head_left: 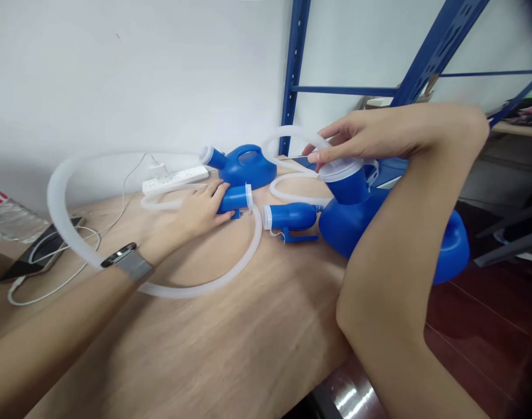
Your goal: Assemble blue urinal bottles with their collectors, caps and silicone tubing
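My left hand [202,209] is wrapped over a small blue cup-like piece [234,199] with a white rim, lying on the wooden table [231,326]. At the right, the fingers of my right hand [342,139] are at the white cap [341,170] and clear tube on the neck of a large blue bottle [344,227]. Between my hands lies another blue piece [295,216] with a white rim and a blue clip. A second blue bottle [248,167] with a handle lies behind my left hand. A clear hose [205,288] loops around my left wrist.
By the wall are a white power strip [176,179] and cables. A dark phone-like device [41,250] and clear plastic packaging [17,218] lie at the left. A blue metal rack [295,70] stands behind. The table's front edge drops to a red floor.
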The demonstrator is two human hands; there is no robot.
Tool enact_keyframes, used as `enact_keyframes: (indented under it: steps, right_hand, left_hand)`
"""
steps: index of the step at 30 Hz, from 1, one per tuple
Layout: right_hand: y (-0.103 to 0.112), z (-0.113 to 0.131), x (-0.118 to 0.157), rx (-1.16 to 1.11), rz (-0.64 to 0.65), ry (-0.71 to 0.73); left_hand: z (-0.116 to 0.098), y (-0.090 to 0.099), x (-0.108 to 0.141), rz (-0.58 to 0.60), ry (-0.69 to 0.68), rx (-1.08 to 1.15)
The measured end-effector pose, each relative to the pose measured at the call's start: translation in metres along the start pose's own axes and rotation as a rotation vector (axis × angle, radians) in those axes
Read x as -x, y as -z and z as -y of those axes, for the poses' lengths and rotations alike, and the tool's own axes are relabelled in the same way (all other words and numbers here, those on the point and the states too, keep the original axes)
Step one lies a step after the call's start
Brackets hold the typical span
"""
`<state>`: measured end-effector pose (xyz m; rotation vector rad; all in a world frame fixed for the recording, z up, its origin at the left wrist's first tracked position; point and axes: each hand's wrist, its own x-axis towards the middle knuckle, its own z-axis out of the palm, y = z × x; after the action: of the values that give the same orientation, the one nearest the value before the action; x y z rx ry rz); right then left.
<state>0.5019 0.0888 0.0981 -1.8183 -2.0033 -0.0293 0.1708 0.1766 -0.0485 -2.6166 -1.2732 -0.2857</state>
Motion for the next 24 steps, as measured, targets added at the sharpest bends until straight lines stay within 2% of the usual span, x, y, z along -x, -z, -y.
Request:
enact_keyframes:
  steps: [1,2,4,8,14,17,21,23,24]
  right_hand:
    - [0.002,0.0,0.0,0.029,0.142,0.003]
    - [0.004,0.002,-0.001,0.053,0.218,-0.006]
    - [0.008,0.008,-0.003,0.087,0.281,-0.042]
    - [0.009,0.016,-0.005,0.061,0.285,-0.139]
    - [0.008,0.008,-0.006,0.036,0.294,0.029]
    - [0.015,0.018,0.002,0.025,0.345,0.034]
    - [0.024,0.035,0.016,0.014,0.332,-0.006]
    - [0.026,0.036,0.017,0.01,0.251,-0.001]
    - [0.025,0.034,0.016,0.038,0.123,0.008]
  left_hand:
    - [-0.003,-0.002,-0.008,0.001,-0.003,-0.004]
    - [-0.006,-0.005,-0.015,0.001,-0.007,-0.007]
    - [-0.01,-0.01,-0.03,-0.006,-0.017,-0.008]
    - [-0.015,-0.02,-0.058,-0.026,-0.029,-0.012]
    - [-0.024,-0.03,-0.088,-0.067,-0.036,-0.027]
    - [-0.032,-0.033,-0.097,-0.112,-0.052,-0.035]
    - [-0.044,-0.031,-0.101,-0.177,-0.091,-0.041]
    - [-0.049,-0.027,-0.097,-0.208,-0.118,-0.043]
    - [-0.051,-0.025,-0.094,-0.229,-0.143,-0.039]
